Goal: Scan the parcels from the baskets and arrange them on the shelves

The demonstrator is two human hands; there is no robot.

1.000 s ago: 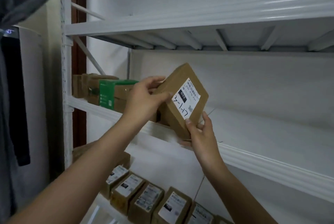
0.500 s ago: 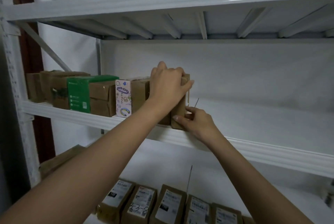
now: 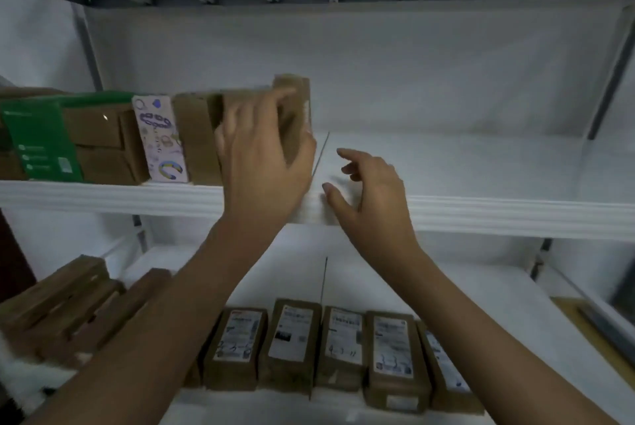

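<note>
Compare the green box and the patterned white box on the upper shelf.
The green box is plain green with small white print; the patterned white box is covered in coloured drawings. The green box shows a wider face than the patterned white box. Both stand upright on the upper shelf among brown parcels.

white wall [image 3: 37,47], perhaps a brown door [image 3: 10,253]

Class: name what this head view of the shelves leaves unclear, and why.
All head view.
1. Lower parcels' labels: print too small, blurred.
2. End parcel: front hidden by left hand.
3. Left hand's grip: motion blur.
4. Lower-left boxes: blurred, partly behind left arm.
</note>
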